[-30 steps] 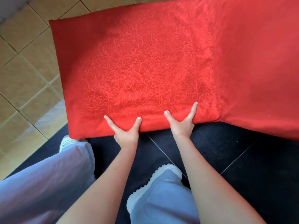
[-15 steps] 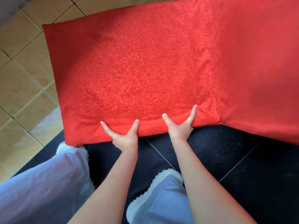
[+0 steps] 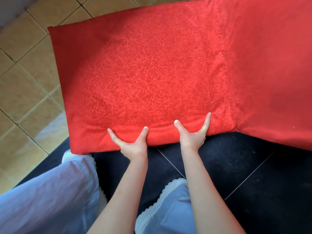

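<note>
A large red cushion (image 3: 148, 73) with a crinkled textured cover lies flat in front of me. My left hand (image 3: 132, 146) grips its near edge left of the middle, one finger and the thumb spread on top. My right hand (image 3: 191, 138) grips the same edge a little to the right in the same way. The remaining fingers of both hands are hidden under or behind the edge. The cushion's near edge is bulged where the hands hold it.
A second, smoother red cushion (image 3: 273, 73) adjoins the first on the right. Below lie dark floor tiles (image 3: 244, 166), and tan tiles (image 3: 25, 81) to the left. My legs in pale trousers and white shoes (image 3: 162, 205) stand close under the near edge.
Almost nothing differs. Both hands keep the same hold on the near edge; the cushion's far left corner sits slightly lower in view.
</note>
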{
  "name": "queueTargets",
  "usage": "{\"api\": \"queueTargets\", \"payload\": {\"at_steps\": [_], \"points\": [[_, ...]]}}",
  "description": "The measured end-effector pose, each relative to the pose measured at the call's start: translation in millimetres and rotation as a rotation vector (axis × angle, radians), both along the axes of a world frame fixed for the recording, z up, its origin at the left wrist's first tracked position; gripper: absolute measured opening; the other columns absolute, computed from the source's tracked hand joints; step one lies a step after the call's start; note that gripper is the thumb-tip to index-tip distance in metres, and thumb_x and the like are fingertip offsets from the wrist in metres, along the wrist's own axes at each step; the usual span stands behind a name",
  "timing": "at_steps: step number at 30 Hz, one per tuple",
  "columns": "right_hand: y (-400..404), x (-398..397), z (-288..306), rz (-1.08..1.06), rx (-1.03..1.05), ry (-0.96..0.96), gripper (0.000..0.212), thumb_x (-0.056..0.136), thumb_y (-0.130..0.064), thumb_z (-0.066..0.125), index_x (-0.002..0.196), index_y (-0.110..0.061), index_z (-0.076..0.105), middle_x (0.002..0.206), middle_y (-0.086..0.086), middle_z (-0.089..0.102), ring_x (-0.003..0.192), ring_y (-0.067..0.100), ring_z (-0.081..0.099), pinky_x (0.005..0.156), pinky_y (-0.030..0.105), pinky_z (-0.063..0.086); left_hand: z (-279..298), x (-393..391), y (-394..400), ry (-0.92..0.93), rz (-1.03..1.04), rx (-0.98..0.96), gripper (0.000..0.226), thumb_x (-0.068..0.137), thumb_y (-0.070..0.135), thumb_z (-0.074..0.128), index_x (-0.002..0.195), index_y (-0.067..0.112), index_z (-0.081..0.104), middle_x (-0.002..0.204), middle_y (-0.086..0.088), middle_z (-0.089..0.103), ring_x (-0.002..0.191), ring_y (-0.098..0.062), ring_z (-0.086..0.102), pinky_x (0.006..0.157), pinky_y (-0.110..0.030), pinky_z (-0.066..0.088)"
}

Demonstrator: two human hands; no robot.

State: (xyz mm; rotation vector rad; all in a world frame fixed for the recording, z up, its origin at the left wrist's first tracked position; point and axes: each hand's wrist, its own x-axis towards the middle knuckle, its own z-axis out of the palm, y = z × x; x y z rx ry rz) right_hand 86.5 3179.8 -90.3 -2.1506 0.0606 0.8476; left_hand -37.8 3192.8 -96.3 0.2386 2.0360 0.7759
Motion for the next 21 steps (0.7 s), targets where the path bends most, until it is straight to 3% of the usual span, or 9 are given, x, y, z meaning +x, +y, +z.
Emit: {"api": "queueTargets", "payload": {"at_steps": [3, 6, 10, 13, 16, 19, 21], "points": [[-1, 0, 1, -0.002, 0.0, -0.02, 0.112, 0.062, -0.021, 0.089, 0.145, -0.055, 0.022, 0.118, -0.014, 0.033, 0.128, 0.01, 0.034, 0.095, 0.021, 0.026, 3, -3, -1, 0.003, -0.011, 0.005, 0.12, 0.057, 0.027, 0.092, 0.144, 0.055, 0.015, 0.124, 0.017, 0.031, 0.111, -0.003, 0.039, 0.097, -0.019, 0.026], [1, -2, 7, -0.018, -0.005, -0.007, 0.111, 0.062, -0.02, 0.089, 0.144, -0.054, 0.024, 0.11, -0.017, 0.032, 0.114, 0.004, 0.031, 0.094, 0.021, 0.027, 10, -5, 1, -0.01, -0.008, -0.013, 0.119, 0.057, 0.024, 0.092, 0.145, 0.054, 0.016, 0.124, 0.017, 0.033, 0.11, -0.003, 0.04, 0.097, -0.019, 0.027], [3, -6, 24, -0.05, -0.008, -0.008, 0.108, 0.063, -0.018, 0.089, 0.144, -0.054, 0.026, 0.102, -0.026, 0.028, 0.112, 0.003, 0.031, 0.093, 0.021, 0.028, 26, -7, 5, -0.002, -0.012, -0.042, 0.118, 0.058, 0.023, 0.091, 0.146, 0.051, 0.018, 0.125, 0.016, 0.035, 0.109, -0.003, 0.04, 0.096, -0.019, 0.028], [8, -9, 41, -0.074, -0.007, 0.012, 0.107, 0.065, -0.018, 0.088, 0.144, -0.053, 0.026, 0.112, -0.019, 0.031, 0.114, 0.004, 0.032, 0.089, 0.016, 0.027, 45, -8, 12, -0.007, 0.017, -0.09, 0.118, 0.058, 0.024, 0.091, 0.145, 0.053, 0.017, 0.122, 0.011, 0.036, 0.107, -0.007, 0.042, 0.093, -0.02, 0.027], [18, -12, 67, -0.098, -0.015, 0.001, 0.104, 0.067, -0.017, 0.086, 0.145, -0.052, 0.026, 0.128, -0.006, 0.035, 0.12, 0.008, 0.034, 0.083, 0.008, 0.026, 74, -5, 25, -0.012, 0.065, -0.153, 0.117, 0.059, 0.025, 0.091, 0.144, 0.055, 0.017, 0.138, -0.003, 0.043, 0.122, -0.019, 0.048, 0.09, -0.023, 0.027], [33, -16, 98, -0.154, -0.027, 0.046, 0.103, 0.069, -0.016, 0.085, 0.143, -0.055, 0.025, 0.149, 0.014, 0.023, 0.134, 0.02, 0.034, 0.097, 0.029, 0.034, 103, -4, 40, -0.015, 0.079, -0.205, 0.117, 0.06, 0.025, 0.091, 0.145, 0.054, 0.017, 0.141, -0.011, 0.042, 0.115, -0.023, 0.053, 0.089, -0.023, 0.028], [45, -19, 118, -0.167, -0.056, 0.053, 0.101, 0.07, -0.018, 0.085, 0.142, -0.056, 0.025, 0.149, 0.014, 0.021, 0.131, 0.027, 0.04, 0.104, 0.038, 0.037, 124, -4, 53, -0.027, 0.072, -0.237, 0.117, 0.061, 0.024, 0.09, 0.146, 0.052, 0.015, 0.142, -0.013, 0.04, 0.097, -0.02, 0.051, 0.088, -0.026, 0.031]]}}
